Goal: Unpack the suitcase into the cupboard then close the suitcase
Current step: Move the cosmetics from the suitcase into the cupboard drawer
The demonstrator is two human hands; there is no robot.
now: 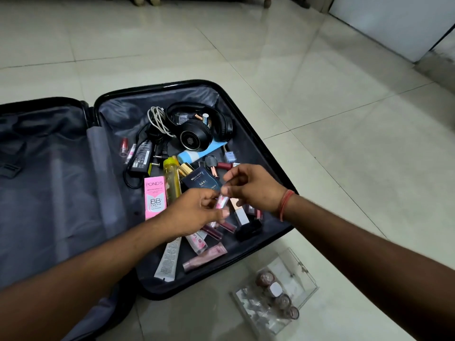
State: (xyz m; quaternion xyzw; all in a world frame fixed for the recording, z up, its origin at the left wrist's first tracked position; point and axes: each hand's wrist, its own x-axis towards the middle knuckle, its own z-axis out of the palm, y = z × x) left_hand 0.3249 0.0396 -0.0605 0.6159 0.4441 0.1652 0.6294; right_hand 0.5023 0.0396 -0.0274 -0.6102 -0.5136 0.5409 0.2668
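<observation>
A black suitcase (248, 114) lies open flat on the tiled floor. Its right half holds black headphones (197, 136), a white cable (156, 118), a black power adapter (141, 156), a pink Pond's box (154, 200), a yellow bottle (171, 179), a dark blue perfume box (202, 182) and several tubes and lipsticks. Both hands hover over the cosmetics. A small pink lip gloss tube (220, 201) is pinched between my left hand (194, 212) at its lower end and my right hand (251, 185) at its top.
A clear plastic organiser (300, 269) with several lipsticks standing in it sits on the floor by the suitcase's near right corner. The left suitcase half (49, 180) shows only grey lining and straps. A white cupboard panel (394, 23) stands at the far right.
</observation>
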